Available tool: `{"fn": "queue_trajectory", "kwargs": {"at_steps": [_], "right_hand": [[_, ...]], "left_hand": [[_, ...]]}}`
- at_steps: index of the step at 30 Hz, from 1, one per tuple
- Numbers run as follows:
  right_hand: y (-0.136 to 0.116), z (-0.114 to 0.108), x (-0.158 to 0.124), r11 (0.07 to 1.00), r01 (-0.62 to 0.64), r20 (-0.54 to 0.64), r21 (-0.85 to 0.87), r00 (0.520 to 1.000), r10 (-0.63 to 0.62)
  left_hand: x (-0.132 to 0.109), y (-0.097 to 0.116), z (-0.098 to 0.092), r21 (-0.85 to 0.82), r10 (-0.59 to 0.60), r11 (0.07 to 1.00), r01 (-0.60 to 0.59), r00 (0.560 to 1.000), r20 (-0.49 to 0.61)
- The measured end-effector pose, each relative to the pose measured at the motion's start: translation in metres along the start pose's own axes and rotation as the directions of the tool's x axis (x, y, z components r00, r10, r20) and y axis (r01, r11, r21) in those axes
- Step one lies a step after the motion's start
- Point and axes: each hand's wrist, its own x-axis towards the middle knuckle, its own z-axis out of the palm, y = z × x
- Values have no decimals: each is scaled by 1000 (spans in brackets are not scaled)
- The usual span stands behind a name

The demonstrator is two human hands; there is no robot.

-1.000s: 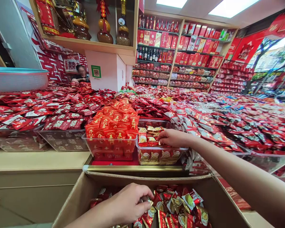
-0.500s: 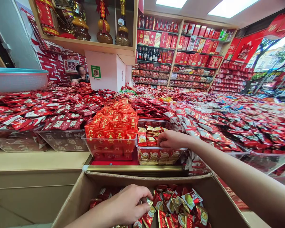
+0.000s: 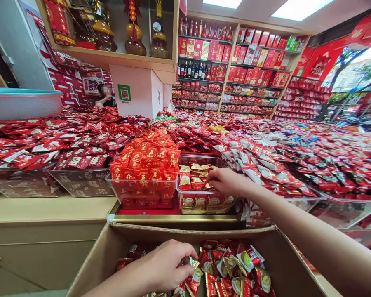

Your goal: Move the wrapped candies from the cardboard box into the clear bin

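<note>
My left hand [image 3: 173, 264] is down in an open cardboard box [image 3: 94, 258], its thumb and index finger curled around a red and gold wrapped candy [image 3: 194, 277]. More of these candies, printed with a yellow fruit, lie loose in the box. My right hand [image 3: 224, 181] reaches into a clear plastic bin [image 3: 207, 203] of the same candies, laid in rows. Its fingers bend down onto the right end of the top layer, closed at the tips; what they pinch is mostly hidden.
Left of that bin stands another bin [image 3: 144, 194] heaped with red packets. Bins of red and white packets [image 3: 266, 165] spread across the counter to the right. A pale blue basin [image 3: 23, 103] sits at far left. Behind the counter, a person [image 3: 105, 97] is partly visible.
My right hand has lifted slightly at the clear bin and its fingers have shifted a little. My left hand stays almost still in the box. The person behind has moved an arm.
</note>
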Motion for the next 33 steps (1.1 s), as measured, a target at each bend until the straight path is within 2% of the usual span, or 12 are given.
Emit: {"fn": "queue_trajectory", "kwargs": {"at_steps": [3, 4, 6, 8, 10, 14, 17, 20, 23, 27, 30, 33], "right_hand": [[-22, -2, -28, 1000, 5, -222, -8, 975, -7], [-30, 3, -40, 999, 41, -227, 23, 973, -35], [-45, 25, -66, 980, 139, -72, 145, 989, -130], [-51, 64, -85, 949, 171, 175, 266, 959, -222], [-47, 116, -96, 950, 125, 349, 285, 910, -224], [-27, 214, -98, 983, -3, 384, 184, 921, -69], [-22, 249, -100, 997, 12, 373, 71, 927, -37], [-25, 252, -105, 997, 26, 397, 72, 916, -52], [-27, 244, -107, 984, 1, 331, 176, 942, -59], [-30, 230, -101, 950, -150, 275, 274, 959, 72], [-38, 202, -94, 909, -134, 273, 395, 962, 23], [-47, 160, -91, 789, -95, 186, 606, 982, -24]], "left_hand": [[-3, -1, -2, 57, -26, 998, 25, 1000, 17], [-4, -1, -3, 85, -35, 996, 32, 999, 29], [-6, -1, -4, 154, -66, 987, 53, 995, 81], [-8, 0, -4, 233, -125, 968, 88, 981, 148], [-8, 0, -4, 310, -212, 940, 143, 956, 201], [-6, 1, -2, 370, -296, 907, 199, 928, 226], [-3, -1, -2, 356, -289, 913, 199, 932, 218], [-1, -4, -3, 338, -266, 923, 185, 941, 210], [0, -8, -5, 319, -240, 932, 170, 951, 196], [2, -11, -8, 285, -215, 945, 160, 961, 175], [2, -11, -11, 236, -191, 960, 153, 971, 144], [2, -8, -15, 64, -139, 989, 131, 980, 143]]}}
